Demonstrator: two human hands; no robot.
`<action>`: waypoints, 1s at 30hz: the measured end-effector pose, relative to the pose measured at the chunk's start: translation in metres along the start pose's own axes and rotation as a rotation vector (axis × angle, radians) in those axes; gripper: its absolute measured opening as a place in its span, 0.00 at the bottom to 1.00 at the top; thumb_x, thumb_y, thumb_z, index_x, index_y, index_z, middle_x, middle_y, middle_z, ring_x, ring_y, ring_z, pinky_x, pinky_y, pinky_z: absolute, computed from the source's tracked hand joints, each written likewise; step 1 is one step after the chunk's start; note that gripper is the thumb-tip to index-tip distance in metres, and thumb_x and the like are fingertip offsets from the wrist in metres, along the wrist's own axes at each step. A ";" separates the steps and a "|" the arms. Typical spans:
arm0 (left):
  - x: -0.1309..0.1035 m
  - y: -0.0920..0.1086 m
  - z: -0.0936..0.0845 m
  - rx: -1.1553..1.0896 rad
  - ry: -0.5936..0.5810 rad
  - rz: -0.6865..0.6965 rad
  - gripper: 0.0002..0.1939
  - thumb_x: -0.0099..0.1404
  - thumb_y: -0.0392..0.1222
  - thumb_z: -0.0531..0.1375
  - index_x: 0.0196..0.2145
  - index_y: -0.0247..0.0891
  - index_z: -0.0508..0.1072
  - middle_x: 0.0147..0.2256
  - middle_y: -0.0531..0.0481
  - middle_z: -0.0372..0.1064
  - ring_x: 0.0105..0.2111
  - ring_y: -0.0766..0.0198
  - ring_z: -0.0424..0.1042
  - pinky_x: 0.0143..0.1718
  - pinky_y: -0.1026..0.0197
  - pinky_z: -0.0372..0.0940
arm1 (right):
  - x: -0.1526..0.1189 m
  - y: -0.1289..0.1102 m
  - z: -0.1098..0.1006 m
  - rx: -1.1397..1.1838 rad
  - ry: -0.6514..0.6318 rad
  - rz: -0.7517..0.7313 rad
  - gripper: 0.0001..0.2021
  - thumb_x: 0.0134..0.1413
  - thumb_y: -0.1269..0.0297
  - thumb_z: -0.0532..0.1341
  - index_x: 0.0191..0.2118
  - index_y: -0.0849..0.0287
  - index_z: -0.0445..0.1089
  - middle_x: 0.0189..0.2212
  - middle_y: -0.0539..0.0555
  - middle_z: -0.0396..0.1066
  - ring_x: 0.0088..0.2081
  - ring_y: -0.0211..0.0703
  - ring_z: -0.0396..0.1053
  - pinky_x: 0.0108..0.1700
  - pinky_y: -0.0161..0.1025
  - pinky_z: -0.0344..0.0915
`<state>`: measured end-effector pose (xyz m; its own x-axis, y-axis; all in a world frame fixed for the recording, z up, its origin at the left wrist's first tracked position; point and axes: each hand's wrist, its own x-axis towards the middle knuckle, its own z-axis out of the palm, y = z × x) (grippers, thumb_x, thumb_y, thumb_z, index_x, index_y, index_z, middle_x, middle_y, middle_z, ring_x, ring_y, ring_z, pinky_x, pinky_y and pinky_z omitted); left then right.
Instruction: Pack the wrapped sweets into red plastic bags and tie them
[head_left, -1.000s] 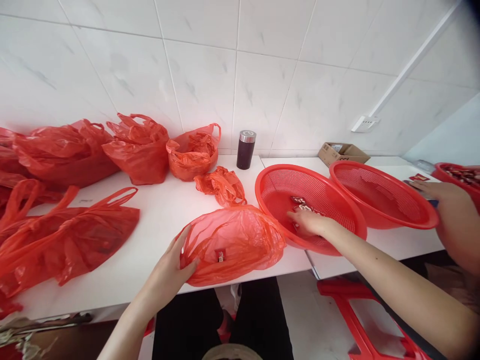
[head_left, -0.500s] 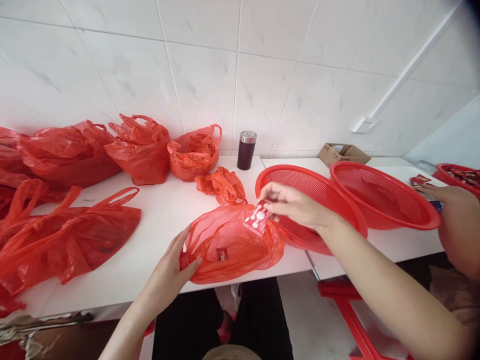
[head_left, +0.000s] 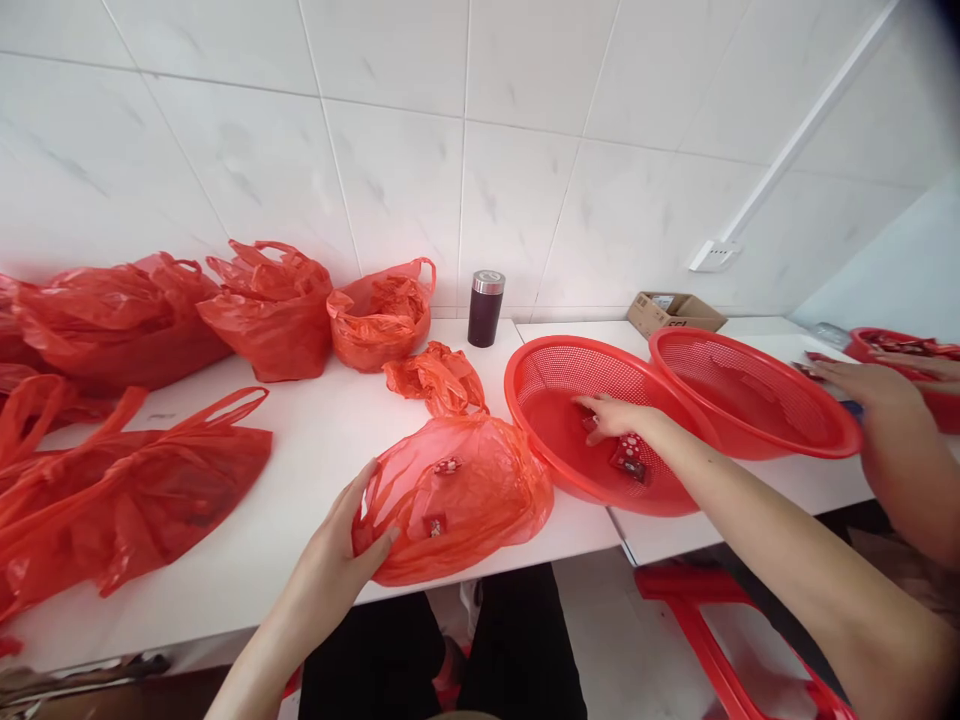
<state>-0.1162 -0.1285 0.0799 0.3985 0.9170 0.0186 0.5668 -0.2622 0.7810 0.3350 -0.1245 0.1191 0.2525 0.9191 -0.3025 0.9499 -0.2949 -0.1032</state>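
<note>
My left hand point(head_left: 341, 545) grips the left edge of an open red plastic bag point(head_left: 480, 510) on the white table. Inside the bag lie two small red packets, one point(head_left: 448, 466) towards the back and one point(head_left: 435, 525) nearer the front. My right hand point(head_left: 611, 418) reaches into the nearer red basket point(head_left: 547, 350), fingers apart, over a few small red packets point(head_left: 628, 457). Nothing is visibly held in it.
Filled red bags point(head_left: 270, 320) stand along the wall at the left. A crumpled red bag point(head_left: 439, 378) and a dark tumbler point(head_left: 486, 308) sit behind the open bag. Right are a second basket point(head_left: 757, 390), a cardboard box point(head_left: 675, 312) and another person's hands point(head_left: 862, 382).
My right hand has let go of a red packet, which now lies in the bag, and has moved right into the basket. My left hand keeps its hold on the bag.
</note>
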 end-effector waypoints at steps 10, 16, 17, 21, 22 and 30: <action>0.003 0.004 0.000 -0.003 0.011 0.004 0.35 0.64 0.50 0.55 0.65 0.43 0.49 0.66 0.46 0.48 0.65 0.55 0.48 0.65 0.49 0.47 | 0.018 0.017 0.011 0.230 0.028 0.010 0.12 0.43 0.78 0.60 0.36 0.61 0.69 0.36 0.54 0.70 0.38 0.43 0.69 0.40 0.37 0.64; 0.001 0.004 -0.001 -0.022 0.031 -0.006 0.36 0.64 0.49 0.56 0.66 0.43 0.49 0.66 0.45 0.47 0.66 0.55 0.47 0.65 0.48 0.46 | -0.016 -0.018 -0.035 0.528 0.093 -0.128 0.05 0.57 0.70 0.55 0.40 0.59 0.64 0.38 0.55 0.72 0.36 0.38 0.72 0.39 0.36 0.69; 0.001 0.005 -0.001 -0.029 0.033 -0.008 0.36 0.64 0.49 0.56 0.66 0.43 0.48 0.66 0.45 0.47 0.66 0.55 0.47 0.65 0.49 0.46 | -0.026 -0.031 -0.043 0.617 0.106 -0.191 0.05 0.58 0.68 0.56 0.40 0.58 0.63 0.39 0.54 0.72 0.38 0.38 0.73 0.41 0.36 0.69; 0.004 0.008 0.003 -0.078 0.046 -0.011 0.37 0.63 0.48 0.57 0.66 0.43 0.48 0.66 0.45 0.47 0.66 0.55 0.47 0.65 0.49 0.46 | -0.065 -0.101 -0.057 1.107 0.046 -0.463 0.08 0.53 0.66 0.62 0.38 0.57 0.63 0.35 0.51 0.72 0.34 0.37 0.73 0.38 0.39 0.71; 0.005 0.009 0.003 -0.087 0.049 -0.013 0.37 0.63 0.48 0.57 0.66 0.43 0.48 0.66 0.45 0.47 0.66 0.55 0.48 0.65 0.50 0.46 | -0.072 -0.120 -0.053 1.143 -0.023 -0.495 0.08 0.52 0.67 0.62 0.38 0.57 0.63 0.34 0.51 0.71 0.33 0.37 0.72 0.38 0.39 0.71; 0.005 0.005 0.001 -0.094 0.058 -0.028 0.39 0.62 0.49 0.57 0.67 0.41 0.47 0.66 0.45 0.49 0.65 0.56 0.49 0.64 0.52 0.48 | -0.070 -0.192 0.007 0.664 0.029 -0.470 0.12 0.56 0.75 0.55 0.43 0.55 0.67 0.41 0.53 0.70 0.32 0.35 0.68 0.33 0.34 0.64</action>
<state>-0.1100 -0.1256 0.0834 0.3394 0.9402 0.0299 0.5059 -0.2093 0.8368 0.1331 -0.1342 0.1533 -0.1320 0.9892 -0.0642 0.6529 0.0380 -0.7565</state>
